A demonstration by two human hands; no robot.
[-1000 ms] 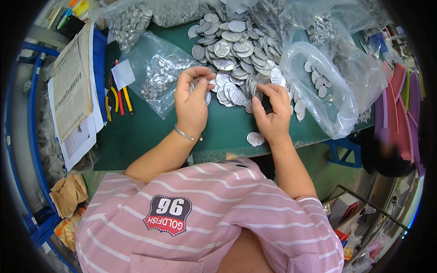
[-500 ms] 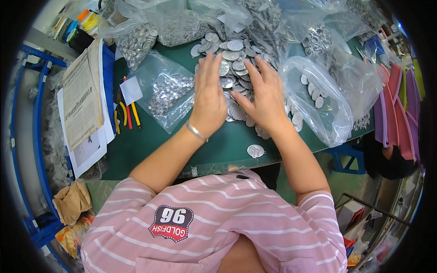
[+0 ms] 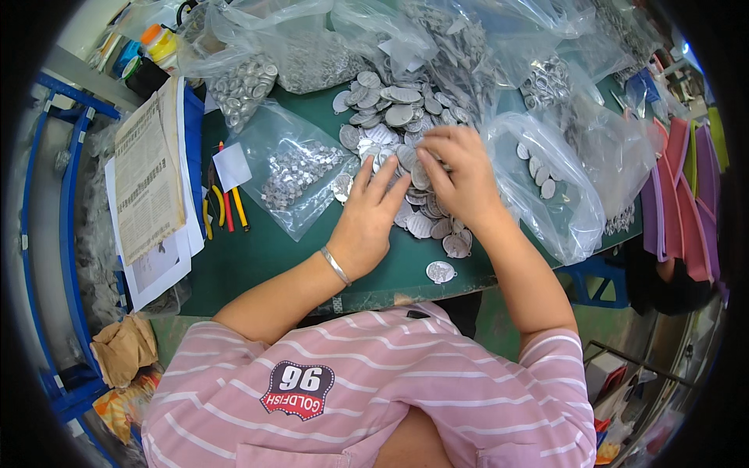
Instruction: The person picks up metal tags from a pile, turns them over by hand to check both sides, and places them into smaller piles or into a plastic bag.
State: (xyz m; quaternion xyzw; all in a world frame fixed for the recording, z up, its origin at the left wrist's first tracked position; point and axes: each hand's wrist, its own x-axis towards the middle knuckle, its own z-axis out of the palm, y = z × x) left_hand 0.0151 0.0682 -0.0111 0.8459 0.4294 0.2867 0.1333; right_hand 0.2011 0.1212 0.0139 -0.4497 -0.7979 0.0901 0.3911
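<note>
A heap of flat, oval silver medals with small loops lies on the green tabletop in front of me. My left hand rests at the heap's near left side, its fingers spread and touching medals. On the right side, my right hand bends its fingers over the heap, with the thumb apart from them; its fingertips are slightly blurred. Medals partly hide beneath both hands. A single medal lies by itself near the front edge of the table.
A clear bag of small silver pieces lies left of the heap; another clear bag lies right. Further bags of metal parts line the back. Pliers and pens lie beside papers at left.
My left hand has come nearer to me and spread its fingers. My right hand has bent its fingers inward over the heap. More medals now show between the hands.
</note>
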